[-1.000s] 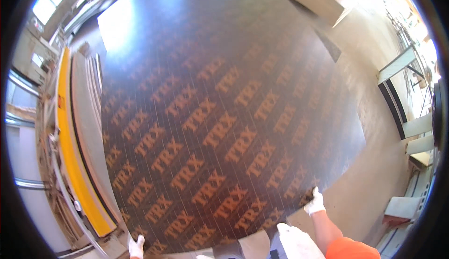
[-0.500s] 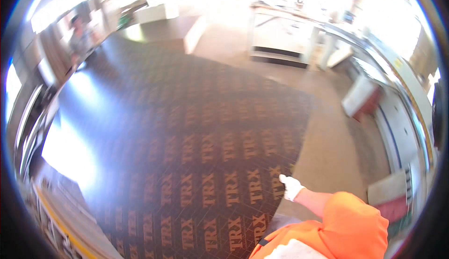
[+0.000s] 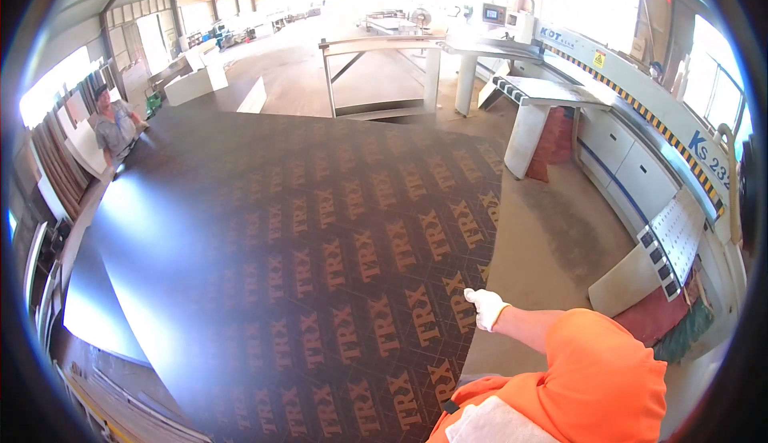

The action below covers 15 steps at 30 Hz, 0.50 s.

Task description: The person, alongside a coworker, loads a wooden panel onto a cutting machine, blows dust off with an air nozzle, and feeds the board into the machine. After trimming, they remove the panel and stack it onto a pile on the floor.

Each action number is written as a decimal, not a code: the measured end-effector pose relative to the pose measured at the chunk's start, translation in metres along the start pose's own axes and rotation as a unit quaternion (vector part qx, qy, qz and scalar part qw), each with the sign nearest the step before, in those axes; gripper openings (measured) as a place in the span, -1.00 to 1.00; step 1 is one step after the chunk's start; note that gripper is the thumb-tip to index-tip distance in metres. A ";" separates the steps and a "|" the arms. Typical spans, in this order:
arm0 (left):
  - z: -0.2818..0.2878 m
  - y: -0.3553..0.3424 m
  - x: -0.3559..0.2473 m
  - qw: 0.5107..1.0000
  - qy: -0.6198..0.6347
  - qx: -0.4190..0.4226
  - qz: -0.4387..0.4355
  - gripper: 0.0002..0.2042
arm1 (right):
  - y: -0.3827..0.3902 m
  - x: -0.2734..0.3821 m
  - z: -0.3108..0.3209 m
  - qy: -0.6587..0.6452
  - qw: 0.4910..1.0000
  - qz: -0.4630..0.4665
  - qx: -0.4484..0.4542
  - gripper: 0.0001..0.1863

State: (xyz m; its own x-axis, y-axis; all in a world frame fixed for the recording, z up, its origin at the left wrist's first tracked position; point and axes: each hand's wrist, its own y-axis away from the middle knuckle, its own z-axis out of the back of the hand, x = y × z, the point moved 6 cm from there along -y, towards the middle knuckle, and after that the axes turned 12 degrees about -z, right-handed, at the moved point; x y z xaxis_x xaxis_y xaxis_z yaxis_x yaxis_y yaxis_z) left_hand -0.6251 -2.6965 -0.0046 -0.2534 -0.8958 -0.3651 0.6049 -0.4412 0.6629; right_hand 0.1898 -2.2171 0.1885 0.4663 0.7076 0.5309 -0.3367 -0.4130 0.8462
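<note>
1. The right hand (image 3: pixel 486 308), in a white glove, is clenching the near right edge of the big dark film-faced panel (image 3: pixel 304 251), which is stretching away from the grip toward a co-worker (image 3: pixel 114 127) at its far corner.
2. Judging by its size, the panel is calling for a firm grip and level carrying, matched to the far end.
3. The left hand is not showing; an orange sleeve (image 3: pixel 596 371) is covering the near edge below the grip, and glare is washing out the panel's left side.

Large dark brown film-faced plywood sheet (image 3: pixel 304 243), frame centre; white-gloved right hand (image 3: pixel 486 308) gripping its right edge, lower right. Second person (image 3: pixel 116 127) at far corner, upper left. White panel saw machine (image 3: pixel 640 123), right.
</note>
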 end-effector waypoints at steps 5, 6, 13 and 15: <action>-0.007 0.041 0.080 1.000 0.000 -0.030 -0.005 -0.02 | 0.014 -0.078 0.067 -0.014 0.998 0.011 0.061 -0.39; -0.016 0.064 0.097 0.999 0.004 -0.045 -0.015 -0.02 | 0.015 -0.099 0.105 -0.032 0.999 -0.007 0.024 -0.42; -0.097 0.267 0.192 0.995 0.073 -0.069 -0.010 -0.01 | 0.107 -0.138 0.349 -0.107 0.990 -0.049 0.077 -0.66; -0.112 0.307 0.214 0.994 0.091 -0.060 -0.007 -0.01 | 0.137 -0.153 0.404 -0.110 0.989 -0.071 0.073 -0.60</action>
State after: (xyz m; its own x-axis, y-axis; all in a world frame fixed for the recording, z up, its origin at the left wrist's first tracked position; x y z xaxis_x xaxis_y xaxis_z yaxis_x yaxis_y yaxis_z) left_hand -0.4093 -3.0182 0.0479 -0.1286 -0.8600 -0.4938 0.6899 -0.4353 0.5784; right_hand 0.4022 -2.6136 0.2413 0.6723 0.6293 0.3898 -0.1415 -0.4076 0.9021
